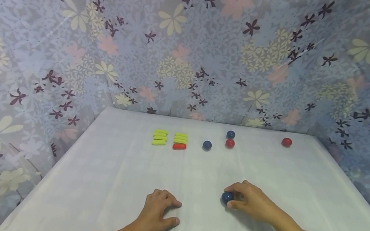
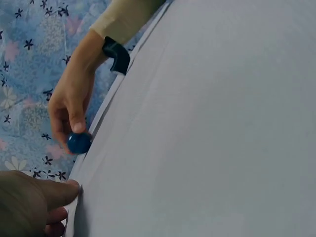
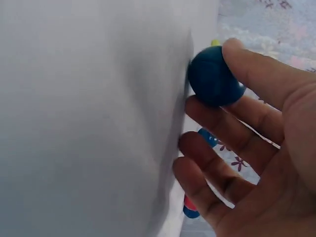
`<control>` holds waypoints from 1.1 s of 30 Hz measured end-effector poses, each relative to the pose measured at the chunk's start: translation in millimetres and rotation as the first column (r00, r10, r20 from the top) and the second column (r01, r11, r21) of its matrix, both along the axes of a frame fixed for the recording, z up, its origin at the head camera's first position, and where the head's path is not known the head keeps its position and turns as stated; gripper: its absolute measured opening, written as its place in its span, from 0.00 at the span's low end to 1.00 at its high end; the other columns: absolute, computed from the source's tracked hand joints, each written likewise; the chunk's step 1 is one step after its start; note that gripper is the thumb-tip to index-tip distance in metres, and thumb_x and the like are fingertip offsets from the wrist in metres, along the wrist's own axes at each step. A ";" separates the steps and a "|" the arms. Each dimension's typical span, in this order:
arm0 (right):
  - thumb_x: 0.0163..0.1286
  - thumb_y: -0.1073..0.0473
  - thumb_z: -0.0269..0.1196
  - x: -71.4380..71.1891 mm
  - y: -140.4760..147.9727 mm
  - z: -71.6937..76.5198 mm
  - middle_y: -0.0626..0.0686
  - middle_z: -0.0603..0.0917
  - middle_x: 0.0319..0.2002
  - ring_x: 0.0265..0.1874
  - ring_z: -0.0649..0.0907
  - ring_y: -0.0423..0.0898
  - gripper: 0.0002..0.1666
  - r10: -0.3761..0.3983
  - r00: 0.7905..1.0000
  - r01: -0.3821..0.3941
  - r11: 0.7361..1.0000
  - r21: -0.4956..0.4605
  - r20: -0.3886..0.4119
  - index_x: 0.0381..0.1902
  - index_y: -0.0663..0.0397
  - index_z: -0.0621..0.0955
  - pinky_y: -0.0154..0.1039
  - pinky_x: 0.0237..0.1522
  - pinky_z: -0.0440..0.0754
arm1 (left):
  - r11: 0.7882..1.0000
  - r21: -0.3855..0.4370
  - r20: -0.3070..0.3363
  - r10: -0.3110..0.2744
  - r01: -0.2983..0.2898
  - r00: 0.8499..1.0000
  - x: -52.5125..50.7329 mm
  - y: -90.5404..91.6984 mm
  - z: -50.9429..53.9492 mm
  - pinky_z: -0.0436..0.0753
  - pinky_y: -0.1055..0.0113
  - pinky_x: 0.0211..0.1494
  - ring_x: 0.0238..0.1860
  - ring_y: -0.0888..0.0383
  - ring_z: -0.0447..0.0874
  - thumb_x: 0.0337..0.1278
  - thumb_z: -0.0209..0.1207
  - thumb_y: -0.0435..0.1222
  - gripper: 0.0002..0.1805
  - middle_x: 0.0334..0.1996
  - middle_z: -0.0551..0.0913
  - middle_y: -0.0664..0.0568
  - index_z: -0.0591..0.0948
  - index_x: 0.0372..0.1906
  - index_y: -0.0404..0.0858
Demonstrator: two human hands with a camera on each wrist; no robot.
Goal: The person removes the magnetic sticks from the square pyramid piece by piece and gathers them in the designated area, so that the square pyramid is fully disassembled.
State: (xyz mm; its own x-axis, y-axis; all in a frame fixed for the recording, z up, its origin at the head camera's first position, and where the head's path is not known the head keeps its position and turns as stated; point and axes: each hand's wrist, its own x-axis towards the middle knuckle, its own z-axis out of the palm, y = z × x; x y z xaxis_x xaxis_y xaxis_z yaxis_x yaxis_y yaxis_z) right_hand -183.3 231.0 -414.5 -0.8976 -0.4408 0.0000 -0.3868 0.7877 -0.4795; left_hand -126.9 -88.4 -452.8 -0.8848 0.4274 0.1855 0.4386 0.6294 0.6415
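Note:
My right hand point(image 1: 255, 202) pinches a dark blue ball point(image 1: 226, 198) between thumb and fingers, low over the white table. In the right wrist view the blue ball point(image 3: 213, 76) sits between the thumb and the first fingers, while the other fingers curve loosely below. My left hand point(image 1: 158, 216) rests on the table to the left, holding nothing, its thumb and index finger apart. From the left wrist view, the right hand point(image 2: 74, 103) holds the blue ball point(image 2: 79, 142) beyond the left hand point(image 2: 42, 202).
Several yellow sticks point(image 1: 160, 137) lie in two groups at the back, with a red stick point(image 1: 179, 146) by the right group. Nearby are blue balls point(image 1: 207, 145) and a red ball point(image 1: 229, 143); another red ball point(image 1: 286, 142) lies far right. A floral curtain point(image 1: 191, 56) surrounds the table.

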 end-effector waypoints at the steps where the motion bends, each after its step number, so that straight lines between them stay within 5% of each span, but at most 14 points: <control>1: 0.54 0.43 0.68 -3.8 -0.2 -0.8 0.41 0.83 0.42 0.40 0.77 0.37 0.25 -0.007 1.000 0.007 1.000 -0.010 0.003 0.49 0.46 0.81 0.37 0.43 0.77 | 1.000 -0.013 -0.009 0.002 -0.002 1.000 0.0 0.5 0.0 0.61 0.47 0.61 0.53 0.60 0.64 0.48 0.65 0.45 0.18 0.46 0.73 0.66 0.80 0.47 0.49; 8: 0.59 0.51 0.67 -49.6 -6.8 -7.5 0.51 0.84 0.42 0.43 0.80 0.47 0.24 -0.174 0.984 0.178 0.975 -0.136 0.036 0.53 0.51 0.79 0.45 0.44 0.79 | 0.998 -0.056 -0.019 0.015 -0.016 1.000 0.2 4.0 0.7 0.62 0.48 0.61 0.51 0.60 0.64 0.47 0.66 0.44 0.18 0.45 0.73 0.64 0.80 0.46 0.48; 17: 0.62 0.49 0.64 -108.0 -14.5 -15.1 0.62 0.83 0.49 0.45 0.81 0.55 0.28 -0.392 0.919 0.389 0.899 -0.201 0.027 0.57 0.58 0.76 0.43 0.40 0.78 | 0.999 -0.047 -0.043 0.016 -0.018 0.999 1.6 4.3 -1.0 0.62 0.49 0.59 0.50 0.61 0.64 0.47 0.66 0.44 0.18 0.45 0.73 0.64 0.80 0.46 0.48; 23: 0.62 0.50 0.63 -125.4 -20.6 -14.6 0.65 0.81 0.51 0.50 0.79 0.60 0.30 -0.424 0.905 0.420 0.886 -0.197 0.023 0.57 0.61 0.75 0.50 0.48 0.76 | 0.998 -0.052 -0.035 0.024 -0.025 0.999 0.6 5.3 -1.6 0.62 0.49 0.60 0.51 0.61 0.64 0.46 0.66 0.45 0.18 0.45 0.73 0.65 0.80 0.46 0.50; 33: 0.61 0.49 0.63 -133.0 -29.7 -13.3 0.63 0.83 0.49 0.50 0.79 0.61 0.30 -0.444 0.896 0.440 0.893 -0.096 -0.028 0.57 0.61 0.75 0.55 0.53 0.72 | 0.998 -0.064 -0.046 0.024 -0.027 0.999 -0.2 4.8 -1.2 0.63 0.50 0.59 0.50 0.61 0.65 0.46 0.66 0.45 0.17 0.45 0.73 0.64 0.80 0.45 0.50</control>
